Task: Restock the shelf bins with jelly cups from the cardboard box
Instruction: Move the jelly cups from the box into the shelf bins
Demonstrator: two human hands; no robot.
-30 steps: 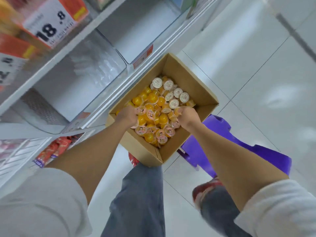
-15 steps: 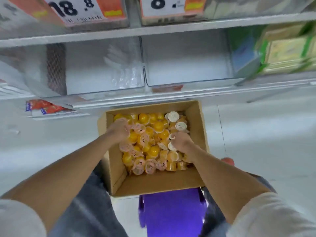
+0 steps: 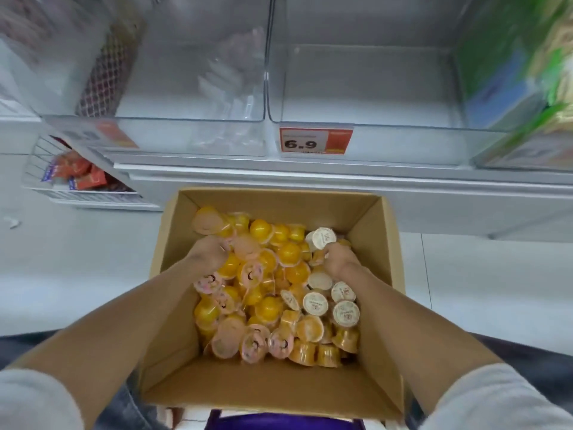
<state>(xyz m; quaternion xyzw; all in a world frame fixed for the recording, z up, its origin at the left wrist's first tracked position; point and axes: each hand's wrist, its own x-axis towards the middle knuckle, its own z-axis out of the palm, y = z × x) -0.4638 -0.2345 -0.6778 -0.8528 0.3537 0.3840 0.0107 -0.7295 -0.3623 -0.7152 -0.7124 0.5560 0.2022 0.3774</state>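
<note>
step: scoop jelly cups (image 3: pixel 273 283) in cardboard box (image 3: pixel 173 346) | L hand (image 3: pixel 206 256) + R hand (image 3: pixel 339 259) fingers curled round cups | tip: grab snug, lift slow to clear bins (image 3: pixel 366 88) above, pink vs white lids separate

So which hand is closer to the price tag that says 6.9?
The right hand. It sits in the box below the price tag and a bit to its right. The left hand is also down in the jelly cups, but farther off to the tag's left.
</note>
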